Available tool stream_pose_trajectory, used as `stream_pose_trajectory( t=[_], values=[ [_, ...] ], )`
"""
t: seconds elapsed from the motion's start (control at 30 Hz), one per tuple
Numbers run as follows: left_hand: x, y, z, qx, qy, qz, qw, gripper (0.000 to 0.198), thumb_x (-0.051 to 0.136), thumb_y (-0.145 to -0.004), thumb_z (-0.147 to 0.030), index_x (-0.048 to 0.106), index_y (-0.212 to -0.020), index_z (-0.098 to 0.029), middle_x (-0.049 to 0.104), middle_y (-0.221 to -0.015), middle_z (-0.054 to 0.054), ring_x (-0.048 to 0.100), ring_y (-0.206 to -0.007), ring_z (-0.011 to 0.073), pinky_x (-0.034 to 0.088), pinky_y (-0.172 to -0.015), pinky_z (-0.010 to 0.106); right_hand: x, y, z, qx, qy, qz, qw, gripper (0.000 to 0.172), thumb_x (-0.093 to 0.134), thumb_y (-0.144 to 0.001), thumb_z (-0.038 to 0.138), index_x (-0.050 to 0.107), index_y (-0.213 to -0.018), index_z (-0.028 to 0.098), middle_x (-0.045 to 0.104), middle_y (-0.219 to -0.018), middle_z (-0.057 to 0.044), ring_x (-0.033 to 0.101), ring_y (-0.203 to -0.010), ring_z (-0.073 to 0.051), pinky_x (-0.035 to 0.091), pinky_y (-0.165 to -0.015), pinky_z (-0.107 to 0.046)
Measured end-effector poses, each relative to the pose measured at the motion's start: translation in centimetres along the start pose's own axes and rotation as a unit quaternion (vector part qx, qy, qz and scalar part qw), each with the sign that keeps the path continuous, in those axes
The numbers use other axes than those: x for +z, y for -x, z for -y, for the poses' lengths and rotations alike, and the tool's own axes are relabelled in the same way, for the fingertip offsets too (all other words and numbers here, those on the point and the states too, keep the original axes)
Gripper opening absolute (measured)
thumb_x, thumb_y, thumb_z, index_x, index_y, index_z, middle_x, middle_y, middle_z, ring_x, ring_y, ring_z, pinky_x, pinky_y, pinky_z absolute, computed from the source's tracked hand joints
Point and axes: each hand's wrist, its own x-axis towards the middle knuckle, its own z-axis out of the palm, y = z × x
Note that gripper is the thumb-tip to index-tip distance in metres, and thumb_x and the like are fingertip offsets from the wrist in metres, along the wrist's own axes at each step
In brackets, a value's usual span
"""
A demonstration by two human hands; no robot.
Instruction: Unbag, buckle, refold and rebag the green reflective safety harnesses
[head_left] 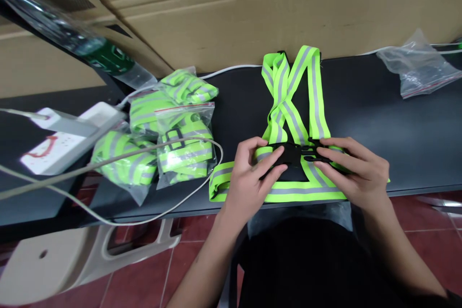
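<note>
On the table [364, 106], left hand [249, 178] and right hand [355, 173] pinch the buckle [294, 154] of a reflective vest [314, 96].

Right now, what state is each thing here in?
left hand: gripping the buckle's left end
right hand: gripping its right end
black plastic buckle: halves together, prongs showing
reflective strap vest: lying flat, straps crossed
bagged vests: packed in clear zip bags
loose zip bag: crumpled
</note>
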Motion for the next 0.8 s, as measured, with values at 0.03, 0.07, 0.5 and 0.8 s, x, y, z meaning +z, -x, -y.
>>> stream_pose_trajectory(
  t=[0.03,0.07,0.5,0.8],
  values=[
    [0.02,0.03,-0.03,0.003,-0.006,0.006,1.000,0.045,0.067,-0.092,-0.017,0.060,-0.135,-0.032,0.045,-0.125,0.008,0.055,-0.119,0.0231,0.054,-0.098,0.043,0.01,-0.01,0.00,-0.006,-0.003,0.010,1.000,0.030,0.076,-0.083,0.013,0.076,-0.111,0.023,0.073,-0.112,-0.010,0.072,-0.090,-0.022,0.061,-0.073,-0.040],
    [0.05,0.07,-0.04,0.006,-0.014,0.012,1.000,0.046,0.067,-0.093,-0.017,0.059,-0.135,-0.031,0.045,-0.126,0.009,0.054,-0.120,0.0232,0.054,-0.098,0.044,0.03,-0.03,0.00,-0.013,-0.007,0.018,1.000,0.029,0.076,-0.082,0.012,0.076,-0.110,0.022,0.073,-0.112,-0.011,0.071,-0.090,-0.022,0.061,-0.073,-0.040],
    [0.20,0.27,0.09,-0.003,-0.032,-0.001,0.999,0.042,0.067,-0.092,-0.016,0.063,-0.131,-0.030,0.046,-0.121,0.007,0.055,-0.114,0.0213,0.055,-0.094,0.042,0.14,0.07,-0.11,-0.018,-0.026,-0.003,0.999,0.035,0.079,-0.077,0.007,0.076,-0.109,0.021,0.073,-0.113,-0.012,0.070,-0.088,-0.022,0.059,-0.075,-0.042],
    [0.21,0.12,0.05,-0.010,-0.041,0.021,0.999,0.030,0.070,-0.091,-0.021,0.069,-0.121,-0.026,0.053,-0.121,0.008,0.059,-0.111,0.0221,0.056,-0.088,0.041,0.06,0.16,-0.19,0.005,-0.055,0.064,0.996,0.029,0.076,-0.082,0.010,0.077,-0.110,0.020,0.073,-0.114,-0.012,0.068,-0.091,-0.022,0.060,-0.082,-0.045]
  ],
)
